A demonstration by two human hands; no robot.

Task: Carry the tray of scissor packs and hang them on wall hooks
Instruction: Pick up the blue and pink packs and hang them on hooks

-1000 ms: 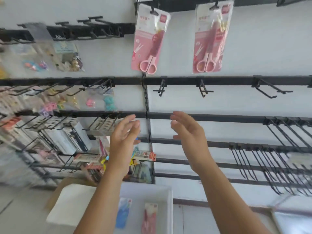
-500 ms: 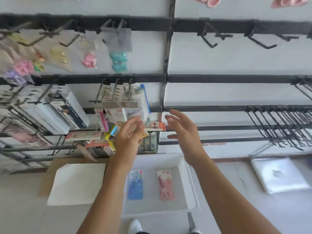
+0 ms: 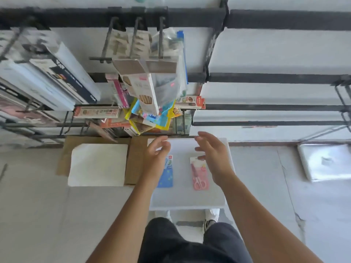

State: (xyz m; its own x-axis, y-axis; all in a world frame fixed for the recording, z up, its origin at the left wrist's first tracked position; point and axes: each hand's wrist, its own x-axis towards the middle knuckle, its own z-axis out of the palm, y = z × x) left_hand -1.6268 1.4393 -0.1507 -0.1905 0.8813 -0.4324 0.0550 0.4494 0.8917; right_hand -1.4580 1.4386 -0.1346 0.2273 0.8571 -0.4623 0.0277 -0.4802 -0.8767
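A white tray (image 3: 188, 203) lies on the floor at the foot of the wall rack, just ahead of my feet. Two scissor packs lie flat in it: a blue pack (image 3: 167, 176) on the left and a pink pack (image 3: 199, 173) on the right. My left hand (image 3: 156, 154) hovers over the tray's left side, partly covering the blue pack, fingers loosely curled and holding nothing. My right hand (image 3: 213, 157) hovers over the tray's right side beside the pink pack, fingers spread and empty.
Black rails with hooks (image 3: 275, 78) cross the white wall; the right section is bare. Hanging stationery packs (image 3: 150, 86) and books (image 3: 49, 76) crowd the left. A white sheet (image 3: 97, 165) on cardboard lies left of the tray, a plastic-wrapped stack (image 3: 326, 161) to the right.
My view has swung down from the hung pink scissor packs to the floor tray. Both empty hands have dropped from rail height to just above the tray.
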